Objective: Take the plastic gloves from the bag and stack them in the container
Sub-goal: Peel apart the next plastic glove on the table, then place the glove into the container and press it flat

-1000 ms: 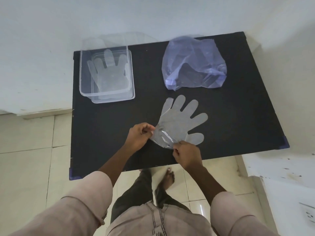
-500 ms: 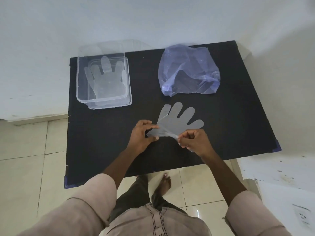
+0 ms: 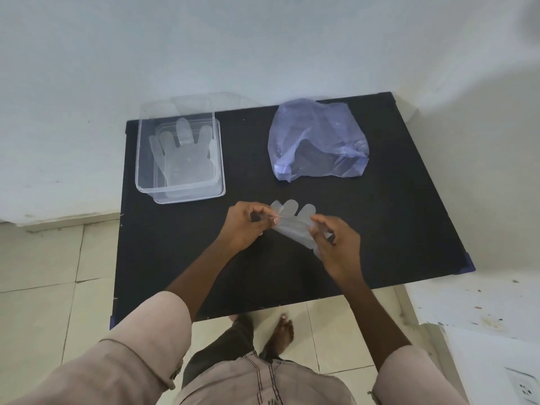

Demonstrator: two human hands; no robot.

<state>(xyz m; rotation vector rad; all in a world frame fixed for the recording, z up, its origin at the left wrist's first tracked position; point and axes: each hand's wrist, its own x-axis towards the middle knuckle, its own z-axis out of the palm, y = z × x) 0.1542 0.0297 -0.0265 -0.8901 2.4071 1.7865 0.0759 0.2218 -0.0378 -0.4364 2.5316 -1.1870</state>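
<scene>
Hands: left (image 3: 244,226), right (image 3: 336,244) pinch glove (image 3: 292,222) | container (image 3: 140,159) left | bag (image 3: 318,135) behind

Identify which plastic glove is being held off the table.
The glove pinched between the left hand and right hand; the other glove lies flat inside the clear container.

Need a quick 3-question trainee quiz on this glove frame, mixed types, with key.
1. True or false: the container already has a glove in it.
2. Which hands hold the loose glove? A) left only B) right only C) both
3. Fill in: the bag lies on the table to the ___ of the container.

Key: 1 true. 2 C: left hand and right hand each pinch it. 3 right.
</scene>
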